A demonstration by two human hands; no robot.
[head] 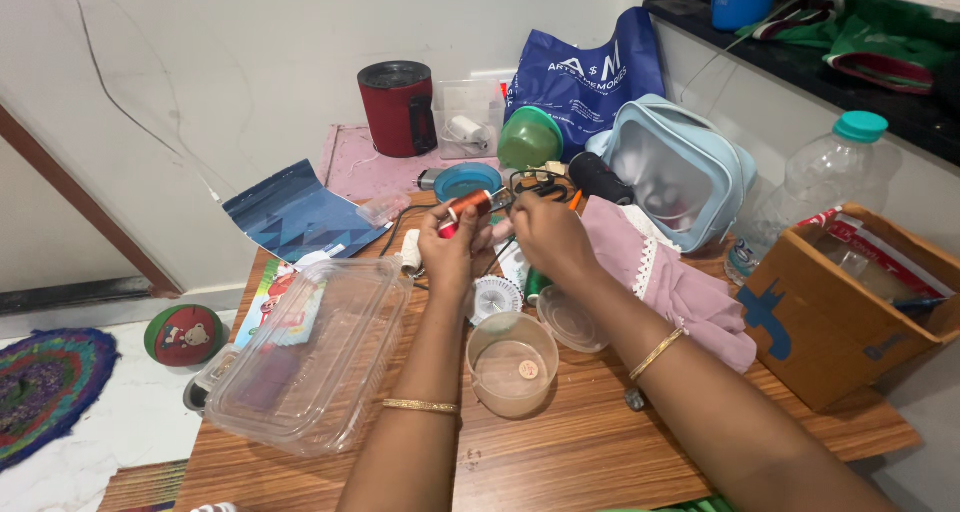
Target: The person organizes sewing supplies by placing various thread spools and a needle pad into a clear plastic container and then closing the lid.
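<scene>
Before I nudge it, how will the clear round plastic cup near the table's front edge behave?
The clear round plastic cup looks thin-walled and nearly empty, so probably light and quick to slide on the smooth wooden table. It stands upright and wide, so tipping seems unlikely.

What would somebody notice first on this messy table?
Probably the orange thread spool held up in the left hand mid-table, with the right hand beside it. Next, the big clear plastic box at the left edge and the pale blue pouch at the back right.

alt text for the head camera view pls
A person's left hand holds up an orange thread spool while the right hand pinches near its end, above a cluttered wooden table with a clear plastic box.
</scene>
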